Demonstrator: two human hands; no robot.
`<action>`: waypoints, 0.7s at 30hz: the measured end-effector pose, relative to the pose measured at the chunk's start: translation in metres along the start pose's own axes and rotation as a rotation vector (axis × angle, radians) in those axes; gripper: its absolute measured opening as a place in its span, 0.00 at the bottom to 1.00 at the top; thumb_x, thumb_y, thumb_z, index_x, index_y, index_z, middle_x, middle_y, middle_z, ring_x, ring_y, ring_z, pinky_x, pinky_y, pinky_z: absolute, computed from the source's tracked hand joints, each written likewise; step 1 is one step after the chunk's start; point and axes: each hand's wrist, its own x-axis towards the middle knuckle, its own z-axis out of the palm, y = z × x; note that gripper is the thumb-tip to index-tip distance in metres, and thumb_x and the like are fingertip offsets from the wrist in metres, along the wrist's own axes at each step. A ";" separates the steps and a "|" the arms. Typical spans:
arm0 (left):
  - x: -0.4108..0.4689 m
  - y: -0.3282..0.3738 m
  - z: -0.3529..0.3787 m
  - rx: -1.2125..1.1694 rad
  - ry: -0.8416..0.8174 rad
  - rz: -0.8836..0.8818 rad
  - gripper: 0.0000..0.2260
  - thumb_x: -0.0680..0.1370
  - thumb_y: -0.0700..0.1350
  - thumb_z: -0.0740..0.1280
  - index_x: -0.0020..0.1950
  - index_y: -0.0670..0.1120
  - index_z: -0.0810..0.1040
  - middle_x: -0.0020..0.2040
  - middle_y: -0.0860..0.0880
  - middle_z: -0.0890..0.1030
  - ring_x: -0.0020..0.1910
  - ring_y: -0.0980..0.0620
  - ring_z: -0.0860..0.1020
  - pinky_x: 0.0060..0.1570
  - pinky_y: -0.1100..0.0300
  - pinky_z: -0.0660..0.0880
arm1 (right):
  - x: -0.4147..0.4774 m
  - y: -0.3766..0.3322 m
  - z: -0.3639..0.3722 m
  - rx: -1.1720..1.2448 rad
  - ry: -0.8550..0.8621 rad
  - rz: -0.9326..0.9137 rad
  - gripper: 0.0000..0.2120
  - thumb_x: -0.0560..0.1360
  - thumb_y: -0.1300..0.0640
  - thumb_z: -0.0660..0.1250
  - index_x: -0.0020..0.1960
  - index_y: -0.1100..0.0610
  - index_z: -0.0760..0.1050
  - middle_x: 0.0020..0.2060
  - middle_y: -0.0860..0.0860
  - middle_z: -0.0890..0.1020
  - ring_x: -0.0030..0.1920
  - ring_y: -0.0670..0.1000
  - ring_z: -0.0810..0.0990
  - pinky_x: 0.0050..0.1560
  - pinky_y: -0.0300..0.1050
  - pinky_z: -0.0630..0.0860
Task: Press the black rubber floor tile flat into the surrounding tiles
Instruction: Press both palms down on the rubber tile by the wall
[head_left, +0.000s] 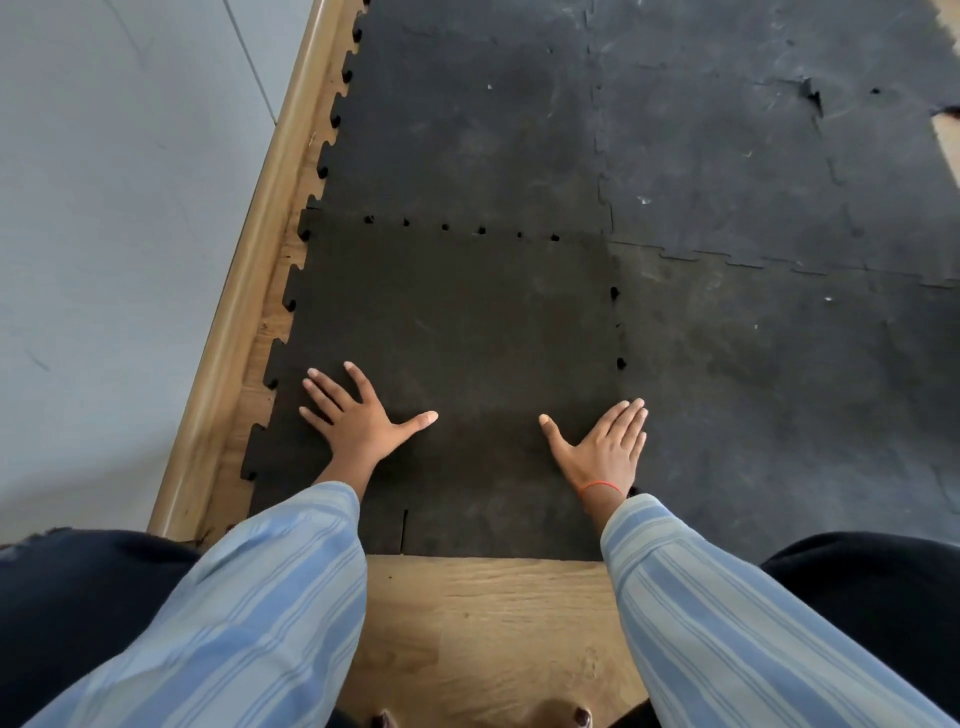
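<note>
A black rubber floor tile (457, 322) with puzzle-shaped edges lies on the floor in front of me, darker than its neighbours. My left hand (358, 415) rests palm down on its near left part, fingers spread. My right hand (602, 447) lies flat at its near right edge, fingers together over the seam with the tile to the right (779, 395). Small gaps show along the far seam (447, 227) and the right seam (618, 327). A short slit (404, 530) cuts into the near edge.
More worn black tiles (727, 130) cover the floor ahead and to the right. Bare wooden floor (483, 623) lies under me. A wooden skirting strip (244, 291) and a grey wall (104, 234) run along the left.
</note>
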 end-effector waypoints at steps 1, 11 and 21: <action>-0.004 0.008 0.005 0.012 -0.004 0.036 0.63 0.58 0.81 0.56 0.75 0.44 0.31 0.73 0.33 0.30 0.72 0.35 0.29 0.69 0.35 0.36 | -0.008 -0.001 0.006 -0.026 0.019 -0.025 0.55 0.70 0.26 0.54 0.76 0.67 0.39 0.77 0.62 0.43 0.77 0.57 0.40 0.77 0.52 0.41; -0.013 0.025 0.019 0.062 0.021 0.068 0.63 0.56 0.83 0.46 0.75 0.42 0.31 0.74 0.33 0.32 0.73 0.36 0.30 0.68 0.33 0.37 | -0.009 -0.003 0.009 0.030 -0.102 -0.043 0.58 0.67 0.24 0.55 0.76 0.66 0.38 0.77 0.61 0.39 0.77 0.57 0.36 0.76 0.53 0.38; -0.024 0.054 0.029 0.109 0.009 0.188 0.60 0.61 0.81 0.53 0.76 0.43 0.34 0.74 0.32 0.33 0.73 0.34 0.32 0.68 0.32 0.39 | -0.002 0.020 -0.001 0.310 0.022 0.139 0.52 0.72 0.39 0.68 0.76 0.68 0.43 0.77 0.63 0.48 0.78 0.58 0.45 0.77 0.49 0.44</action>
